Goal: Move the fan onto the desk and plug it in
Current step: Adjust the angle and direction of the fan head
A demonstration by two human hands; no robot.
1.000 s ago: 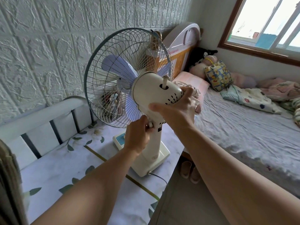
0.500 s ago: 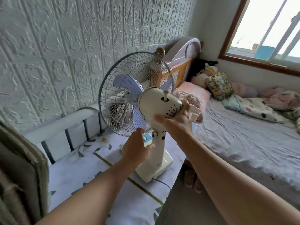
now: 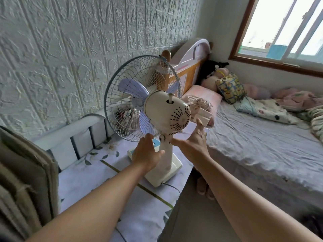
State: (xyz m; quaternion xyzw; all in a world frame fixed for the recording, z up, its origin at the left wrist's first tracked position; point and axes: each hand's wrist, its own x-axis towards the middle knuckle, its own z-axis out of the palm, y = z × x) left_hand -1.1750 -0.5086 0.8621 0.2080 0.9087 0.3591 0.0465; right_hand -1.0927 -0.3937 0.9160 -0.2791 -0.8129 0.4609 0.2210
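The bed (image 3: 262, 137) fills the right side under the window (image 3: 286, 32). The desk (image 3: 97, 180), with a leaf-print top, runs along the wall. The fan (image 3: 167, 117) stands upright on the desk near its edge by the bed, cage toward the wall. Its cord (image 3: 172, 186) leaves the base over that edge. The left hand (image 3: 146, 154) and right hand (image 3: 194, 144) are spread open on either side of the fan's neck, gripping nothing.

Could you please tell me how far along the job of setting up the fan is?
Done: the cream pedestal fan with lilac blades stands on the floral-covered desk. In hand: left hand and right hand are open beside its neck. Left: plugging in; its grey cord trails off the desk edge, plug unseen.
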